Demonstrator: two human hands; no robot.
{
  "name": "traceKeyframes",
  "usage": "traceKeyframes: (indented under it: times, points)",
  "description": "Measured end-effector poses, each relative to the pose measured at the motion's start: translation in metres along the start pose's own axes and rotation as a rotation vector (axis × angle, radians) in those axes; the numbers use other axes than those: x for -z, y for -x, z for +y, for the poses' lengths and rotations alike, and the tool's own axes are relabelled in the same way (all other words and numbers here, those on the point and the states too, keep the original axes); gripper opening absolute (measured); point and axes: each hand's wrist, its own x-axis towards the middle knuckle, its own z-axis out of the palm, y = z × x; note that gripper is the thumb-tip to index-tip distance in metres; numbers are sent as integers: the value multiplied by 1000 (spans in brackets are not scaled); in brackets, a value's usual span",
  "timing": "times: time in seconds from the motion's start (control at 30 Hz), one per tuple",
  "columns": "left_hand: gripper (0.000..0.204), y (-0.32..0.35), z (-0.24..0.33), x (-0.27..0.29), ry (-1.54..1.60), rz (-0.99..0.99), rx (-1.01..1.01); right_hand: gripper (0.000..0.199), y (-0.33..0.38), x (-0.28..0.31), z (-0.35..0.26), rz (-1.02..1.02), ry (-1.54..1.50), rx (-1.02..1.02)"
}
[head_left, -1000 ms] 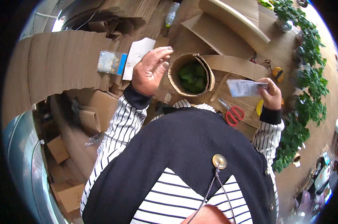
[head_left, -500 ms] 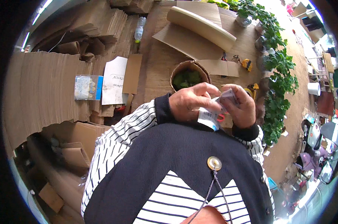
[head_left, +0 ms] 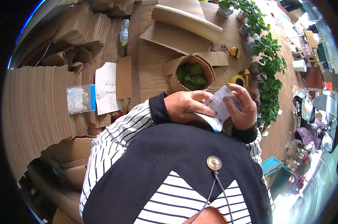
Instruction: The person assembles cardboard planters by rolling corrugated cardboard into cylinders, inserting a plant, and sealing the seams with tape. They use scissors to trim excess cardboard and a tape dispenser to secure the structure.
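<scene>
Between my two hands, close to my chest, is a white printed label [head_left: 220, 105] with a bluish lower edge, spread out and slightly bent. My left hand [head_left: 185, 106] pinches its left side between thumb and fingers. At the other side my right hand [head_left: 243, 108] grips it, the thumb lying across its face. Just beyond my hands stands an open, rolled cardboard tube [head_left: 174, 83] with a green leafy plant [head_left: 191, 75] inside. Neither hand touches the tube.
Curled cardboard sheets [head_left: 187, 24] lie on the table's far part. Yellow tape measure [head_left: 234, 52] and tape roll [head_left: 237, 80] rest to the right, beside a row of potted plants [head_left: 269, 74]. Stacked cardboard [head_left: 38, 108], papers [head_left: 106, 89] and a plastic bottle [head_left: 124, 31] are at left.
The label, earlier partly folded and covered by my fingers, is now opened wider with more of its printed face showing. The whole view has shifted, so the plant tube shows more fully.
</scene>
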Motion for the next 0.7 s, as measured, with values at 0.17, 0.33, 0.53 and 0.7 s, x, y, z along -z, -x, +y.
traceKeyframes:
  times: [0.17, 0.33, 0.53, 0.7]
  points:
    - [23, 4, 5, 7, 170, -6, 20, 39, 14, -6, 2, 7, -219, -145]
    - [14, 33, 9, 25, 24, 237, 12, 38, 18, 3, 64, 93, -316, -305]
    - [23, 74, -26, 60, -141, 857, 407, 26, 63, 4, 222, 61, -427, -743]
    - [36, 33, -82, 100, -32, 776, 637, 37, 68, -35, 298, -214, 209, -778]
